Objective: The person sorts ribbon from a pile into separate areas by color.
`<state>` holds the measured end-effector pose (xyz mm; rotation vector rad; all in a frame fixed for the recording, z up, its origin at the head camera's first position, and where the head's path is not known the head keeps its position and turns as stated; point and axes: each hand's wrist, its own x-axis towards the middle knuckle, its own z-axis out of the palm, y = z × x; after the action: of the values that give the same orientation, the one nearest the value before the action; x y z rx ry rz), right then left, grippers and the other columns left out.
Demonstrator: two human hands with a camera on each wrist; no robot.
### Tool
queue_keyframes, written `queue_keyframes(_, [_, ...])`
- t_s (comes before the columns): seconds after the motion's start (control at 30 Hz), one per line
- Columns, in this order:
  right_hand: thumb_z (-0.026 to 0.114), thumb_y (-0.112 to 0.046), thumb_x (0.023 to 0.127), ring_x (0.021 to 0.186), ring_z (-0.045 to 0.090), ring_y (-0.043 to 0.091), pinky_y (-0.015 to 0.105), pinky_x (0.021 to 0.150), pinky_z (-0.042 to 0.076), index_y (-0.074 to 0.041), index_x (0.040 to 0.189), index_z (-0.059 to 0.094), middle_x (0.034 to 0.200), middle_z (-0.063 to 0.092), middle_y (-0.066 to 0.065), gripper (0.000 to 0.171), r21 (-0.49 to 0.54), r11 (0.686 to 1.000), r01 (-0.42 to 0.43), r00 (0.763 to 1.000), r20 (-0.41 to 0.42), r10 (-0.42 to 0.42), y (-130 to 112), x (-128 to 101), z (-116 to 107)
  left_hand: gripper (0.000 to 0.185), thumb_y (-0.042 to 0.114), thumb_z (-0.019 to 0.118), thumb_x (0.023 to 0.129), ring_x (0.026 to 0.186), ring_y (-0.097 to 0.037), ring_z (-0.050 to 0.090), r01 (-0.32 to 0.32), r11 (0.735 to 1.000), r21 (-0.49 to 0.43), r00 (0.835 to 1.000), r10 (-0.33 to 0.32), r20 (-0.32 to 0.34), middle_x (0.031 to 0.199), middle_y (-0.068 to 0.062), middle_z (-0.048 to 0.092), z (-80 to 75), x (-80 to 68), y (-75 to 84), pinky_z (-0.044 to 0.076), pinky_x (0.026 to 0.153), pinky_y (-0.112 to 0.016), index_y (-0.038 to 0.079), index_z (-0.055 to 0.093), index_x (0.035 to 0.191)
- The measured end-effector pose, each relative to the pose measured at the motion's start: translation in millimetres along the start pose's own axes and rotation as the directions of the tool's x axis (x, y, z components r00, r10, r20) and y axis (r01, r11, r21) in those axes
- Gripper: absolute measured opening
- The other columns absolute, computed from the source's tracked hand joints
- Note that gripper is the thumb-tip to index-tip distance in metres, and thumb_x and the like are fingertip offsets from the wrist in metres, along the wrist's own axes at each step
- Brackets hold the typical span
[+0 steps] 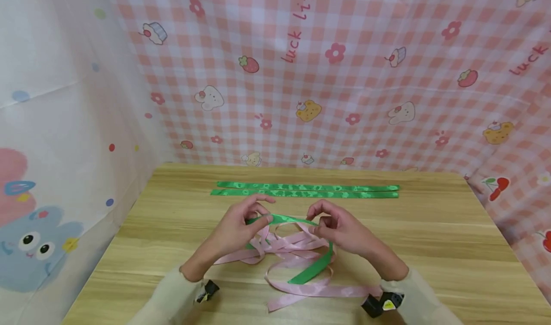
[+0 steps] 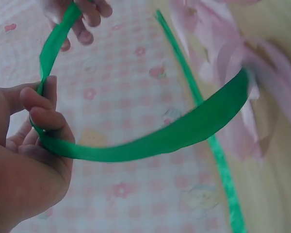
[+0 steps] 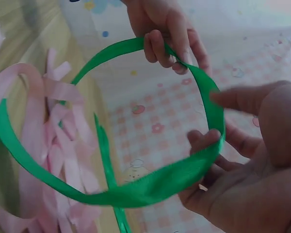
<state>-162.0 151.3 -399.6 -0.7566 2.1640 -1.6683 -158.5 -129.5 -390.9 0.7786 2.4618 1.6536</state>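
Between both hands a green satin ribbon (image 1: 313, 269) stretches above the table, and its two ends hang down over pink ribbon. My left hand (image 1: 236, 225) pinches it, with the band running through the curled fingers in the left wrist view. On the other side my right hand (image 1: 342, 227) holds the same green ribbon (image 3: 160, 182). There it passes between the curled fingers, with the thumb raised beside it. A loose tangle of pink ribbon (image 1: 325, 291) lies beneath the hands, partly hidden by the green one.
Two green ribbon strips (image 1: 301, 194) lie straight, side by side, across the back of the wooden table (image 1: 142, 248). Behind the table hangs a pink checked cloth (image 1: 275, 86), and a white printed cloth (image 1: 77, 138) covers the left side.
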Motion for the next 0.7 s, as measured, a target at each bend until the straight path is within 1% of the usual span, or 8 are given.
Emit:
queue_keyframes(0.07, [0.062, -0.008, 0.097, 0.067, 0.047, 0.009, 0.02, 0.059, 0.043, -0.001, 0.116, 0.053, 0.109, 0.054, 0.014, 0.022, 0.022, 1.0, -0.012, 0.999, 0.044, 0.011, -2, 1, -3, 0.032, 0.011, 0.068, 0.094, 0.056, -0.006, 0.051, -0.062, 0.995, 0.073, 0.997, 0.064, -0.03, 0.089, -0.001, 0.069, -2.4, 0.8, 3.6, 0.042, 0.054, -0.022, 0.016, 0.059, 0.125])
queue_keyframes(0.13, [0.06, -0.011, 0.099, 0.069, 0.05, 0.011, 0.022, 0.061, 0.046, 0.001, 0.118, 0.052, 0.102, 0.057, 0.011, 0.024, 0.042, 0.999, -0.01, 0.997, 0.081, 0.006, -3, 3, -7, 0.033, 0.012, 0.071, 0.092, 0.054, -0.005, 0.045, -0.113, 0.984, 0.137, 0.992, 0.12, -0.046, 0.087, 0.002, 0.067, -5.6, 1.1, 6.4, 0.039, 0.054, -0.021, 0.017, 0.06, 0.123])
queue_keyframes(0.2, [0.058, -0.013, 0.101, 0.069, 0.053, 0.012, 0.023, 0.062, 0.047, 0.001, 0.119, 0.052, 0.092, 0.058, 0.008, 0.023, 0.061, 0.998, -0.004, 0.996, 0.092, -0.001, -4, 3, -10, 0.034, 0.014, 0.073, 0.091, 0.053, -0.004, 0.039, -0.15, 0.97, 0.19, 0.986, 0.161, -0.047, 0.086, 0.005, 0.065, -9.4, 0.5, 8.8, 0.036, 0.053, -0.021, 0.017, 0.061, 0.122])
queue_keyframes(0.27, [0.057, -0.012, 0.101, 0.07, 0.054, 0.012, 0.024, 0.063, 0.048, 0.001, 0.118, 0.052, 0.084, 0.059, 0.007, 0.022, 0.074, 0.997, 0.022, 0.997, 0.077, -0.027, -5, 3, -13, 0.035, 0.015, 0.074, 0.09, 0.053, -0.004, 0.039, -0.169, 0.965, 0.202, 0.983, 0.179, -0.032, 0.085, 0.006, 0.064, -14.4, -0.4, 10.9, 0.035, 0.052, -0.021, 0.017, 0.061, 0.123])
queue_keyframes(0.43, [0.058, -0.006, 0.099, 0.065, 0.047, 0.01, 0.026, 0.057, 0.041, -0.003, 0.112, 0.055, 0.081, 0.058, 0.001, 0.014, 0.062, 0.993, 0.096, 0.995, 0.0, -0.096, -9, -4, -26, 0.039, 0.015, 0.07, 0.093, 0.056, -0.005, 0.046, -0.139, 0.978, 0.153, 0.99, 0.132, 0.055, 0.088, 0.005, 0.065, -31.0, -4.0, 15.4, 0.038, 0.055, -0.022, 0.02, 0.058, 0.129])
queue_keyframes(0.5, [0.058, -0.005, 0.099, 0.065, 0.047, 0.009, 0.026, 0.056, 0.039, -0.007, 0.111, 0.056, 0.081, 0.058, -0.002, 0.012, 0.063, 0.991, 0.115, 0.993, -0.016, -0.115, -12, -6, -31, 0.039, 0.013, 0.069, 0.094, 0.057, -0.005, 0.046, -0.131, 0.977, 0.169, 0.99, 0.118, 0.082, 0.085, 0.006, 0.065, -37.3, -6.2, 16.1, 0.039, 0.057, -0.023, 0.021, 0.057, 0.131])
queue_keyframes(0.6, [0.058, -0.002, 0.098, 0.069, 0.053, 0.009, 0.028, 0.055, 0.039, -0.011, 0.11, 0.057, 0.082, 0.06, -0.003, 0.015, 0.074, 0.986, 0.148, 0.989, -0.029, -0.146, -14, -10, -40, 0.038, 0.013, 0.068, 0.095, 0.056, -0.004, 0.041, -0.144, 0.968, 0.208, 0.988, 0.127, 0.092, 0.08, 0.007, 0.063, -44.7, -9.2, 15.0, 0.039, 0.057, -0.023, 0.019, 0.057, 0.131])
queue_keyframes(0.7, [0.057, 0.002, 0.098, 0.069, 0.052, 0.011, 0.03, 0.053, 0.036, -0.012, 0.11, 0.057, 0.082, 0.06, -0.004, 0.019, 0.085, 0.978, 0.188, 0.982, -0.04, -0.186, -14, -13, -48, 0.038, 0.013, 0.067, 0.096, 0.057, -0.004, 0.042, -0.11, 0.976, 0.185, 0.992, 0.096, 0.081, 0.084, 0.004, 0.064, -50.9, -12.0, 12.9, 0.039, 0.056, -0.023, 0.018, 0.057, 0.132])
